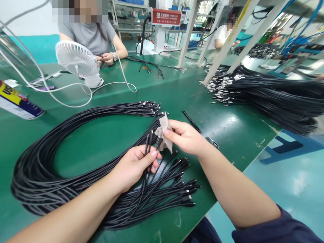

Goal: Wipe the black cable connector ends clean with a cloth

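Note:
Pinched in my left hand (pixel 141 160) are a few black cable ends (pixel 151 138), their connector tips pointing up. My right hand (pixel 184 135) is closed on a crumpled light grey cloth (pixel 165 133), which touches or lies just behind one of those connectors. Below and around my left hand a large bundle of black cables (pixel 32 172) curves in a loop on the green table. One set of its ends (pixel 149 107) lies beyond my hands, and another set (pixel 187 189) fans out nearer to me.
A black pen (pixel 191 121) and a small metal item (pixel 212 142) lie right of my hands. A white fan (pixel 77 60) and a spray can (pixel 20 103) stand at left. More cables (pixel 278 91) are heaped at right beside white posts (pixel 225 40). A person (pixel 88 37) sits opposite.

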### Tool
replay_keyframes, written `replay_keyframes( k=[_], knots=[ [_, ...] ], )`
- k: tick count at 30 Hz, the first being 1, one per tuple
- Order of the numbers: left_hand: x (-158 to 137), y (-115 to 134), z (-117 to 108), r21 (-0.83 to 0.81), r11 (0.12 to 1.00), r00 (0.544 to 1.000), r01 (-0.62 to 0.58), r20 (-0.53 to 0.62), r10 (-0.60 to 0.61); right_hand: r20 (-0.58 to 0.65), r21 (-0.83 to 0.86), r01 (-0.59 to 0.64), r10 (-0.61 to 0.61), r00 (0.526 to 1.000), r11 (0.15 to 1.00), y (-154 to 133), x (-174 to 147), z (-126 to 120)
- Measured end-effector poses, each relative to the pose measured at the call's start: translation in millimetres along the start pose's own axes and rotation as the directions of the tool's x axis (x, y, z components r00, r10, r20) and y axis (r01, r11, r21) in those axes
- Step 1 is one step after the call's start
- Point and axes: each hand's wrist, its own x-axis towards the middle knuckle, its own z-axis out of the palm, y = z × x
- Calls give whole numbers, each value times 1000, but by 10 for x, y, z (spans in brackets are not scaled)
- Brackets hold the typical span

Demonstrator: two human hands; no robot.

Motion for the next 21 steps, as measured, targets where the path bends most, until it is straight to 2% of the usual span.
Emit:
replay_keyframes(
  k=[3,7,12,17,21],
  knots=[
    [1,-5,1,0,1000,1000,-1,18,1,123,65,3,-11,992,998,18,-3,52],
    [7,-11,17,3,1000,1000,20,-16,-20,221,104,-80,55,974,991,25,3,98],
    [11,-5,37,-41,998,999,44,-16,-45,251,57,-142,123,960,988,-8,8,44],
    [11,-36,29,-35,998,998,45,-39,-46,185,65,-131,117,976,989,-5,8,-58],
    [18,-37,9,-37,998,998,55,-33,-57,233,66,-163,143,962,984,4,3,-94]
  ],
)
